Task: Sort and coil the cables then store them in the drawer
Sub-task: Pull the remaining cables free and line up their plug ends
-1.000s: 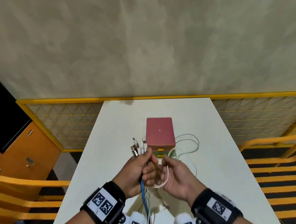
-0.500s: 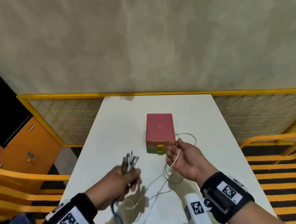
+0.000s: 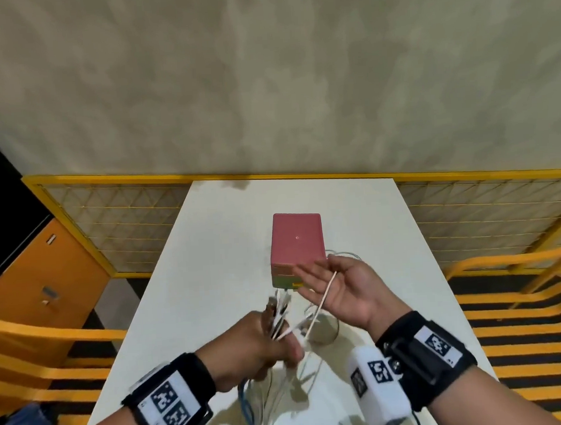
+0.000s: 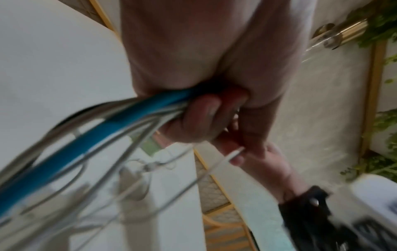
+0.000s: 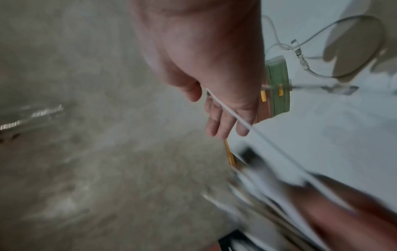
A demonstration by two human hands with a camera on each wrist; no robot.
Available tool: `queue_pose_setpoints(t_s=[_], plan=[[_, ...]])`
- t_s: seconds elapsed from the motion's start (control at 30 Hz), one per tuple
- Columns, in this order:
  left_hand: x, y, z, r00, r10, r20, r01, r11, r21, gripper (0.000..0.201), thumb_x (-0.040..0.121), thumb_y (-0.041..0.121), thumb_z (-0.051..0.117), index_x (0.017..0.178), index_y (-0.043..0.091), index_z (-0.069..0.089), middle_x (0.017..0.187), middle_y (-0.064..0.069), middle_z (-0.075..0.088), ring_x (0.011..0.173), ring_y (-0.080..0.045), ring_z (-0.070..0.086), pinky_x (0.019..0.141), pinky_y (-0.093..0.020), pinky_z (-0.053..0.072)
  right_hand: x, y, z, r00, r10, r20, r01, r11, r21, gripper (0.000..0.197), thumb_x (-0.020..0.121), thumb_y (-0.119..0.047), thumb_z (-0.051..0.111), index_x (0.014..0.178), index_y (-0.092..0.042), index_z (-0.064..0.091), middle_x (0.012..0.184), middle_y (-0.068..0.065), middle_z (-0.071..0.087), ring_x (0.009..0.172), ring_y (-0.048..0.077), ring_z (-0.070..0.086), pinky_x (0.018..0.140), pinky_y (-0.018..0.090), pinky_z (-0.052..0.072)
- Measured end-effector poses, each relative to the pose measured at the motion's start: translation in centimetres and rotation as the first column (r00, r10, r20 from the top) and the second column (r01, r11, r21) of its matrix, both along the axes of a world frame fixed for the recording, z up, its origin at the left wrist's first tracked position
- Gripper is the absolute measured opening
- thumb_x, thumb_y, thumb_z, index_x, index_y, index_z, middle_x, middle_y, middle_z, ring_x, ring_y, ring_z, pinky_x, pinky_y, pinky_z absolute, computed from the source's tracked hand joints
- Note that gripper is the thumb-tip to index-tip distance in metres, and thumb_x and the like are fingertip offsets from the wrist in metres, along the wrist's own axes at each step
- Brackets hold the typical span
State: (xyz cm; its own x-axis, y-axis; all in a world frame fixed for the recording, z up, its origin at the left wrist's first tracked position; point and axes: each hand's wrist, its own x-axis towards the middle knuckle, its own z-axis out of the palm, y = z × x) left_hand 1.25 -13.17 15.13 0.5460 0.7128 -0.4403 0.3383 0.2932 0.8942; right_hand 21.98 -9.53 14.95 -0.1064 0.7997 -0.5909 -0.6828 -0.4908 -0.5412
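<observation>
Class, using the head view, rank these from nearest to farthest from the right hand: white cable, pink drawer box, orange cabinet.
1. white cable: lying across the right hand.
2. pink drawer box: just beyond the fingertips.
3. orange cabinet: far left, off the table.

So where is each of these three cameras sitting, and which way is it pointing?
Head: worn on the head, looking forward and down at the table; both forearms, the left hand and the right hand show.
Left wrist: on the left wrist, looking along the fingers gripping the cable bundle; the right hand appears beyond.
Right wrist: on the right wrist, looking along the straight fingers with a white cable across them.
Shared: all three show the small drawer box.
</observation>
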Motion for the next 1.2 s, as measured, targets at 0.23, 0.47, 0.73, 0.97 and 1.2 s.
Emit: queue_pose_setpoints(t_s=[0.23, 0.47, 0.73, 0.97, 1.2], plan=[[-6.8, -3.0, 0.2, 0.711, -0.301, -0.636, 0.485, 0.865, 0.133, 0.023, 0.087, 0.044, 0.065, 0.102, 0.028, 0.068, 0.072, 0.025, 0.054, 0.064, 0.011, 0.046, 0.063, -0.004, 0.031, 2.7, 0.7, -1.1, 0.977, -0.200, -0.079, 0.198, 0.980, -0.036, 0.031, 0.105, -0.025, 0.035, 0.085, -0.013, 0.055, 0.087, 0.014, 0.077, 0.077, 0.029, 0.077, 0.071, 0.045, 0.061], [-2.4, 2.2, 0.7, 0.901, 0.421, 0.105, -0.425, 0.905, 0.026, 0.027, 0.084, 0.030, 0.075, 0.077, 0.012, 0.057, 0.054, 0.002, 0.034, 0.043, -0.012, 0.023, 0.043, -0.022, 0.020, -0.8, -1.7, -1.3, 1.000, -0.011, -0.013, 0.011, 1.000, 0.022, 0.016, 0.098, -0.021, 0.047, 0.099, -0.013, 0.061, 0.099, 0.017, 0.076, 0.100, 0.030, 0.070, 0.092, 0.048, 0.048], [5.2, 1.5, 0.4, 0.949, 0.278, 0.149, -0.290, 0.955, 0.065, 0.018, 0.083, -0.001, 0.070, 0.074, 0.010, 0.060, 0.062, -0.009, 0.051, 0.043, -0.015, 0.045, 0.037, -0.015, 0.029, -3.9, -3.2, -1.1, 0.996, 0.068, -0.065, -0.063, 0.995, 0.077, 0.040, 0.104, -0.032, 0.035, 0.117, -0.011, 0.067, 0.105, 0.009, 0.076, 0.087, 0.026, 0.071, 0.074, 0.042, 0.051], [1.1, -0.6, -0.7, 0.997, -0.006, -0.075, 0.007, 1.000, 0.005, 0.015, 0.075, 0.002, 0.075, 0.069, 0.013, 0.067, 0.051, 0.007, 0.055, 0.041, -0.010, 0.038, 0.043, -0.021, 0.027, -0.9, -1.3, -0.7, 0.999, -0.053, -0.004, 0.053, 0.998, -0.015, 0.024, 0.101, -0.017, 0.041, 0.085, -0.013, 0.057, 0.088, 0.013, 0.077, 0.079, 0.028, 0.077, 0.078, 0.045, 0.057], [-4.4, -3.0, -2.6, 0.897, -0.310, -0.314, 0.327, 0.945, 0.002, 0.013, 0.077, 0.015, 0.079, 0.071, 0.024, 0.072, 0.063, 0.014, 0.067, 0.059, 0.001, 0.060, 0.056, -0.007, 0.041, 1.5, 0.1, -0.1, 0.994, -0.106, 0.032, 0.106, 0.994, 0.011, 0.020, 0.103, -0.017, 0.040, 0.092, -0.017, 0.056, 0.082, 0.008, 0.075, 0.075, 0.025, 0.077, 0.077, 0.040, 0.052]])
